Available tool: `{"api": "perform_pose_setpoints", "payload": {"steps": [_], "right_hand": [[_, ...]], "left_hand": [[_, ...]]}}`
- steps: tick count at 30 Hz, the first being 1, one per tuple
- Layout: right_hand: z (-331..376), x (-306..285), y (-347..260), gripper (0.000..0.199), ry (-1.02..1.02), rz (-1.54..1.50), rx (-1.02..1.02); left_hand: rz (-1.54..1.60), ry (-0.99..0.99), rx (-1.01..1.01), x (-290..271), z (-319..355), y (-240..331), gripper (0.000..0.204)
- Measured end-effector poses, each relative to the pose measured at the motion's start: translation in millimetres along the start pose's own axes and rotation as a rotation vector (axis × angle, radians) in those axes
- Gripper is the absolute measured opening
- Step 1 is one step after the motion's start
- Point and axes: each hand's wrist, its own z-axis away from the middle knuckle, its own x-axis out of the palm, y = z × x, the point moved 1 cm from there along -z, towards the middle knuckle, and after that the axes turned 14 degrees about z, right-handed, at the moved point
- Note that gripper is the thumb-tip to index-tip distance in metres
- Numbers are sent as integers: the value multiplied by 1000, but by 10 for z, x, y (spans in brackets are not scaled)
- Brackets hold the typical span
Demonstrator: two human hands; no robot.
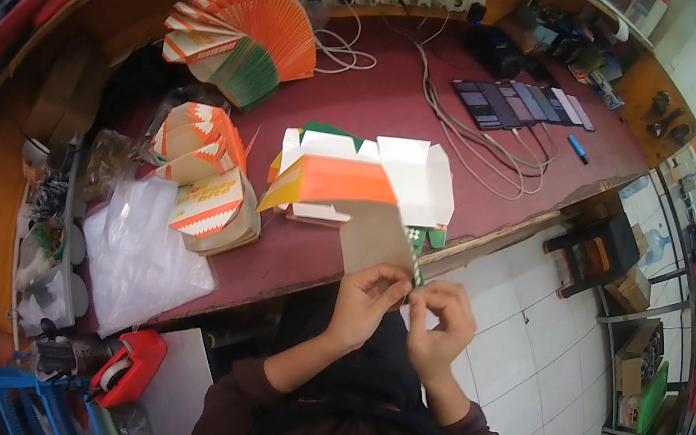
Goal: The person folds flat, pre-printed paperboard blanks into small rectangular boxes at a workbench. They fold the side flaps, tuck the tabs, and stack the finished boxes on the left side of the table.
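Note:
A partly folded cardboard carton (374,235), orange and yellow outside with a plain grey-brown inside, is held up in front of me at the table's near edge. My left hand (367,303) pinches its lower edge between thumb and fingers. Right beside it, my right hand (442,322) pinches the narrow green-patterned flap at the carton's right edge. The two hands nearly touch. Just behind the held carton lies an opened carton (427,184) with its white inside up, partly hidden by it.
Orange carton blanks (282,23) fan out at the back left, near a nearer carton stack (215,207) and a clear plastic bag (141,250). A red tape dispenser (132,370) sits lower left. Phones (518,103), cables (445,110) and a blue pen-like object (578,148) lie at right.

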Motion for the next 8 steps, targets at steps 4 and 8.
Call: {"api": "perform_pose_setpoints", "payload": {"steps": [4, 8], "right_hand": [[68, 104, 29, 18, 43, 117, -220], [136, 189, 104, 49, -61, 248, -360]], "left_hand": [[90, 119, 50, 71, 55, -23, 13], [327, -14, 94, 123, 22, 23, 33]]}}
